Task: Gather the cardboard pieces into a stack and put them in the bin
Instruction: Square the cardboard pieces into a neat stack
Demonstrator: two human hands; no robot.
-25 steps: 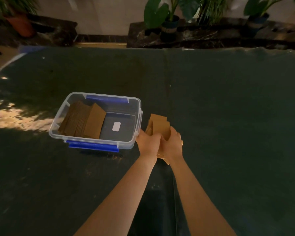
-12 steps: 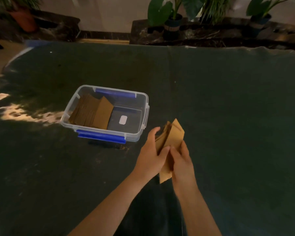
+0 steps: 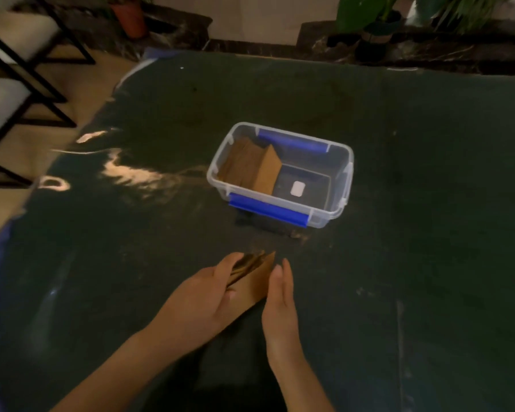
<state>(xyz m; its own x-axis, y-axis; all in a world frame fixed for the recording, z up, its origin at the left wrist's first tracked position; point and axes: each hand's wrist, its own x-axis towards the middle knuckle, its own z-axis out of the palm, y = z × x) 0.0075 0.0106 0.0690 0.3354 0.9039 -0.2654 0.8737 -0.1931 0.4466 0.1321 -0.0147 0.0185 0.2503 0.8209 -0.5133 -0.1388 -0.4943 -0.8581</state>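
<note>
A small stack of brown cardboard pieces stands tilted on edge between my two hands, near the table's front. My left hand presses its left side, fingers curled over the top edges. My right hand lies flat against the stack's right side, fingers straight. Beyond them sits a clear plastic bin with blue clips. Several cardboard pieces lean inside its left half. A white label shows on its floor.
A dark green cloth covers the table. Its left edge runs diagonally, with tan floor and a black-framed chair beyond it. Potted plants stand on a dark ledge behind the far edge.
My view has swung left, so the bin now appears farther right and farther off. Both hands have drawn the stack back toward me and lower, from beside the bin.
</note>
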